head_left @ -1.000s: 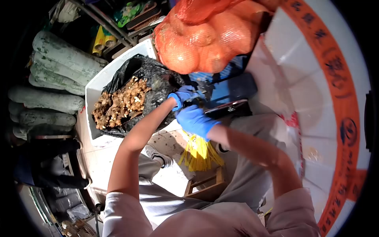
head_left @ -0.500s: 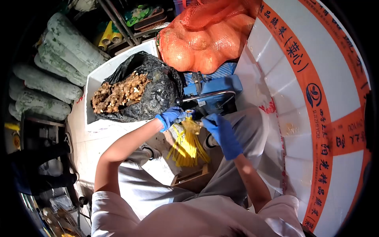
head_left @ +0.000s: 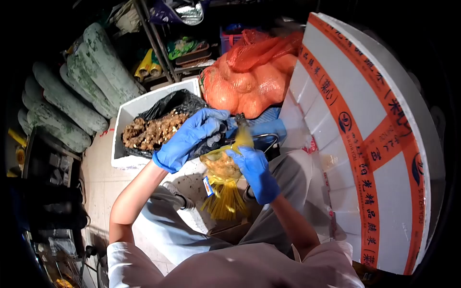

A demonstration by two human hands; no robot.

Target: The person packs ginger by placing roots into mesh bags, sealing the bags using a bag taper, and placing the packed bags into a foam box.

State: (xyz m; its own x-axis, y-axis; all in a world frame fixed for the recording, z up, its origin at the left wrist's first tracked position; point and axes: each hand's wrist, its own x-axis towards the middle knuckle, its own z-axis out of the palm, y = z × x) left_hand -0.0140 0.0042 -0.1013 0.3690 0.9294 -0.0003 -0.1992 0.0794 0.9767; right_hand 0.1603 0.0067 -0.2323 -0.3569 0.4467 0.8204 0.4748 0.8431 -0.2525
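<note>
My right hand [head_left: 257,173], in a blue glove, grips the upper part of a yellow net bag [head_left: 220,164] with brownish, lumpy pieces inside. My left hand [head_left: 194,137], also gloved, is up beside the bag, its fingers bent and pressed together; whatever is between them is hidden. A small blue-and-white label [head_left: 208,186] hangs at the bag's lower left. Yellow net strands [head_left: 225,204] fan out below it. Blurred yellow netting stretches up from my right hand toward a blue metal device [head_left: 271,129] with a curved handle, partly covered by the hands.
A white foam box [head_left: 126,103] lined with a black plastic bag holds ginger roots [head_left: 151,129]. Behind stands a red net sack [head_left: 249,79] of large round produce. Several wax gourds [head_left: 103,62] lean at left. A tall white box with orange tape [head_left: 355,139] walls off the right.
My left hand has risen from the device and moved left. The filled bag has come lower and left with my right hand, and its label now shows. The camera view has shifted.
</note>
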